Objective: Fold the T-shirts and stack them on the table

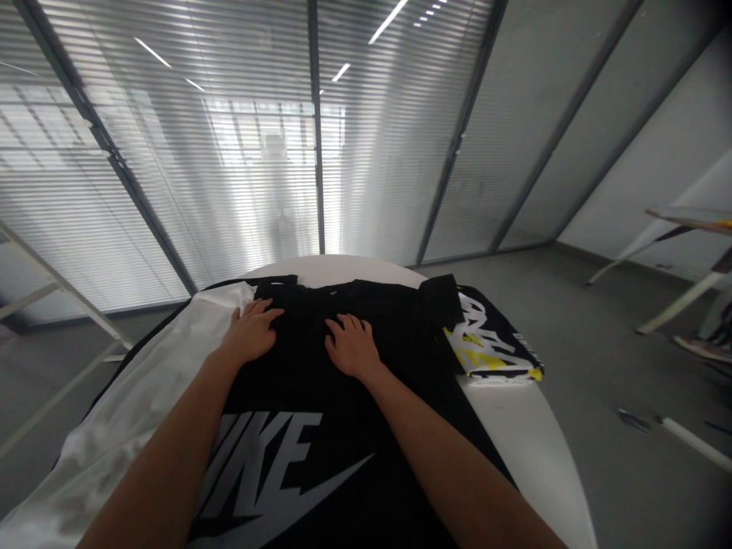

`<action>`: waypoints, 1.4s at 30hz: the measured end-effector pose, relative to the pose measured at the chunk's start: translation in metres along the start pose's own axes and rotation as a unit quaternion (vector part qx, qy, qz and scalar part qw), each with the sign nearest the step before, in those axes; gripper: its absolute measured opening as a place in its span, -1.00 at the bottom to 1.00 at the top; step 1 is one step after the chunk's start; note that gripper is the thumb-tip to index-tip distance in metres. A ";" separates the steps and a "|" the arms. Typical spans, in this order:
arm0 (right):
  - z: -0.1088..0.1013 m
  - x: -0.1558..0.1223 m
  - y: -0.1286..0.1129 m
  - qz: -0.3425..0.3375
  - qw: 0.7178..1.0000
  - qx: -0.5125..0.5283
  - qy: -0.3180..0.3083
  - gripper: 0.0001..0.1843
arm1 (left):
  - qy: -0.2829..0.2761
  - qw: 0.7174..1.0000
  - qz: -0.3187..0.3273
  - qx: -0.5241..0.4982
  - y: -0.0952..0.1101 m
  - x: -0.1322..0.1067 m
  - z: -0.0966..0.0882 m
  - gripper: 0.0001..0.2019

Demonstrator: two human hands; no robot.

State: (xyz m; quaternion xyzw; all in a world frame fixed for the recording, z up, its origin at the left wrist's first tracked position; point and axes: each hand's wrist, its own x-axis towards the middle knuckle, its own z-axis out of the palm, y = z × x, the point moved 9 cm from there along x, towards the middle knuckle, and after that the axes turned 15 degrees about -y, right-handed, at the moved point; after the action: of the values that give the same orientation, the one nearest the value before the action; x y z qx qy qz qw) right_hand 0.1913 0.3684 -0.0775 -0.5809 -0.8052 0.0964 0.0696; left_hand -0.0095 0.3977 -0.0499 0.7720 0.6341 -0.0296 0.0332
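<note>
A black T-shirt with a large white logo lies spread on a round white table. My left hand rests flat on its far left part, fingers stretched out, close to a white garment. My right hand lies flat on the shirt's middle, fingers spread toward the far edge. Neither hand holds anything.
A folded black garment with white and yellow print sits at the table's right edge. Glass walls with blinds stand behind. A white table's legs and someone's shoe are at the right; a white frame stands at the left.
</note>
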 end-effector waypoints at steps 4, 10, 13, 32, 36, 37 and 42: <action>0.001 0.000 -0.001 -0.005 1.000 -0.002 0.004 -0.50 | 0.083 0.996 0.021 0.029 0.024 -0.006 -0.012 -0.52; 0.000 0.000 -0.001 -0.010 1.000 -0.003 0.014 -0.50 | 0.063 0.997 0.025 0.035 0.029 0.002 0.022 -0.46; 0.000 0.000 0.000 -0.010 1.000 0.000 0.006 -0.51 | 0.026 0.999 0.012 0.028 0.021 0.007 0.035 -0.46; -0.127 -0.040 0.179 0.322 0.941 0.070 0.078 -0.49 | 0.036 0.999 0.009 0.017 0.018 0.007 0.033 -0.46; -0.118 -0.067 0.222 0.433 0.889 0.102 0.108 -0.47 | 0.035 0.999 0.007 0.015 0.019 0.006 0.033 -0.46; -0.114 -0.068 0.226 0.440 0.886 0.107 0.104 -0.46 | 0.034 0.999 0.006 0.015 0.018 0.006 0.032 -0.46; -0.102 -0.056 0.224 0.405 0.907 0.099 0.062 -0.45 | 0.034 0.999 0.006 0.021 0.019 0.006 0.031 -0.47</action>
State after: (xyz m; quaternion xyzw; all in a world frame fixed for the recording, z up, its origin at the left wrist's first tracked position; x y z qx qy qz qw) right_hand 0.4383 0.3918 -0.0315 -0.8521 -0.4807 0.1599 0.1313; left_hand 0.0104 0.3974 -0.0814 0.7768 0.6295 -0.0166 -0.0039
